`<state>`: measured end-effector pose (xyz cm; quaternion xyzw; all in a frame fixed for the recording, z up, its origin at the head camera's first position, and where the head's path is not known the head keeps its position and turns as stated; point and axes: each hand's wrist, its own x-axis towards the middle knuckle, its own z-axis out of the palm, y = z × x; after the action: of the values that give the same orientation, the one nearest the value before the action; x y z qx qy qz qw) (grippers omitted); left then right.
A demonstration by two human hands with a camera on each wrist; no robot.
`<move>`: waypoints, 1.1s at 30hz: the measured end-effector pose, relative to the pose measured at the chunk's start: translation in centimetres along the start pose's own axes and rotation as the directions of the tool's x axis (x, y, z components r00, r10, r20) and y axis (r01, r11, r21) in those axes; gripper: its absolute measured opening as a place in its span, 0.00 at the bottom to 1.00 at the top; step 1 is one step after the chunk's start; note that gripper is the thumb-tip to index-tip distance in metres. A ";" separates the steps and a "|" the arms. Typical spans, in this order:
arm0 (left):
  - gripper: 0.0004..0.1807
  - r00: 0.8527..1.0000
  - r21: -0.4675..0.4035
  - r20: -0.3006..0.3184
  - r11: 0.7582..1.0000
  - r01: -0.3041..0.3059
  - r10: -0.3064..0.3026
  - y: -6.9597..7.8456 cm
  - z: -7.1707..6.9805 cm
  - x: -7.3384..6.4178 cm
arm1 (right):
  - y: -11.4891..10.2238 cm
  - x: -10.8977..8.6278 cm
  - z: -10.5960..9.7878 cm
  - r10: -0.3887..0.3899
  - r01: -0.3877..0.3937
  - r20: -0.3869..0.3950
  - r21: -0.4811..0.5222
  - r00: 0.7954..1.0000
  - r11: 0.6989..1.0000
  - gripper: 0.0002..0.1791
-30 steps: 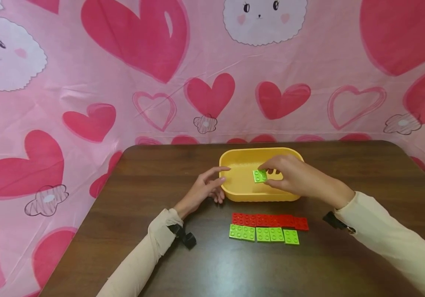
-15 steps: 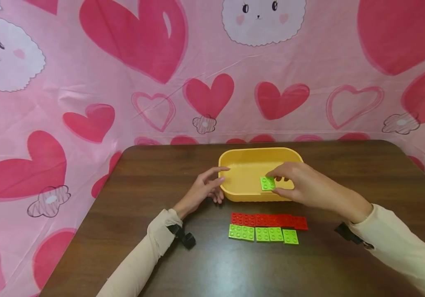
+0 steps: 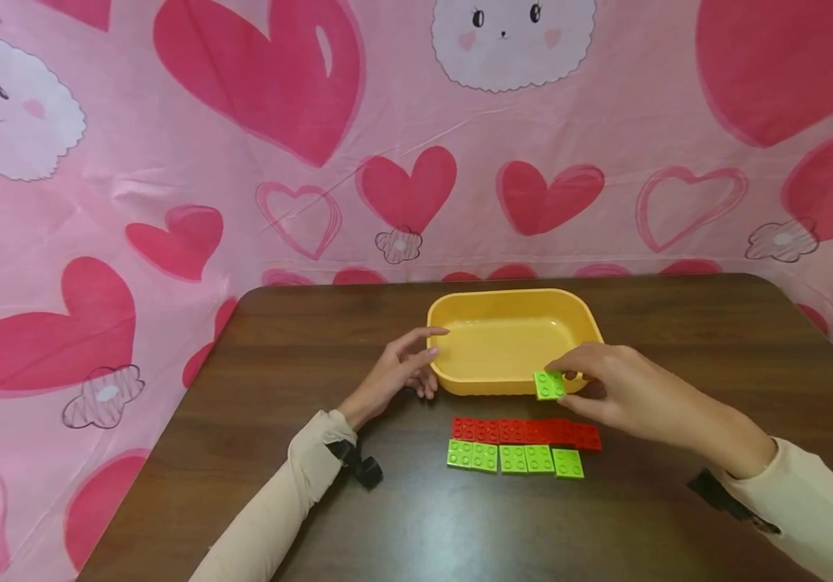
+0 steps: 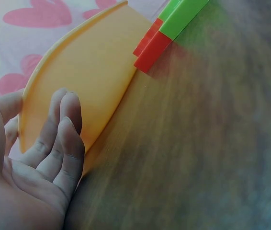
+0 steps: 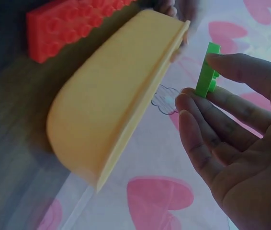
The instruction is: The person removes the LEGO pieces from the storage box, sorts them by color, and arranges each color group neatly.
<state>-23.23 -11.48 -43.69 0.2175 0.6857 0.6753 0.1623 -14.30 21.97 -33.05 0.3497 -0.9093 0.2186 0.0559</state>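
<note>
My right hand (image 3: 627,392) pinches a green toy brick (image 3: 549,385) between thumb and fingers, above the near right rim of the yellow plastic bin (image 3: 503,295). In the right wrist view the green brick (image 5: 207,72) is seen edge-on, apart from the bin. My left hand (image 3: 394,376) holds the bin's left end, its thumb and index finger over the rim and the other fingers outside the wall. In front of the bin lies a row of red bricks (image 3: 511,430). Along its near side runs a row of green bricks (image 3: 514,458), the rightmost set slightly apart.
The bin stands on a dark wooden table (image 3: 649,315) near its far edge. A pink cloth (image 3: 401,105) printed with hearts hangs behind the table. Black straps circle both wrists over light sleeves (image 3: 263,509).
My right hand has moved right and toward me, carrying the green brick from over the bin's inside to its near rim. The left hand and the brick rows stay in place.
</note>
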 end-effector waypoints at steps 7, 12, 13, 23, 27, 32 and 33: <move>0.21 1.000 0.000 0.003 1.000 -0.001 0.001 0.2 0.0 -0.1 | 0.5 -2.1 0.5 -0.053 0.050 -0.053 -0.053 0.997 0.997 0.23; 0.22 1.000 0.003 -0.001 1.000 0.001 -0.001 0.2 0.0 -0.1 | 0.8 -3.2 1.0 -0.069 0.065 -0.077 -0.054 0.995 0.996 0.26; 0.22 1.000 0.004 -0.002 1.000 0.002 -0.002 0.3 0.0 -0.1 | 0.9 -3.4 1.2 -0.060 0.057 -0.075 -0.047 0.995 0.997 0.25; 0.20 1.000 0.000 -0.010 1.000 -0.002 0.002 0.3 0.1 -0.1 | 1.5 -5.7 2.6 -0.018 0.016 -0.059 -0.030 0.998 0.999 0.22; 0.20 1.000 0.002 -0.011 1.000 -0.002 0.003 0.3 0.1 -0.1 | 1.9 -6.4 2.8 0.024 -0.024 0.021 -0.005 0.999 1.000 0.20; 0.20 1.000 -0.005 -0.009 1.000 0.002 -0.002 0.2 0.1 -0.1 | 2.5 -7.5 3.6 -0.010 0.005 0.051 0.092 0.999 0.996 0.18; 0.20 1.000 -0.007 -0.008 1.000 0.002 -0.002 0.2 0.1 -0.1 | 2.6 -7.7 3.8 -0.022 0.016 0.047 0.108 0.999 0.994 0.18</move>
<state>-23.09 -11.47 -43.47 0.2134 0.6845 0.6783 0.1609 -10.06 26.75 -39.38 0.3661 -0.8939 0.2583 0.0170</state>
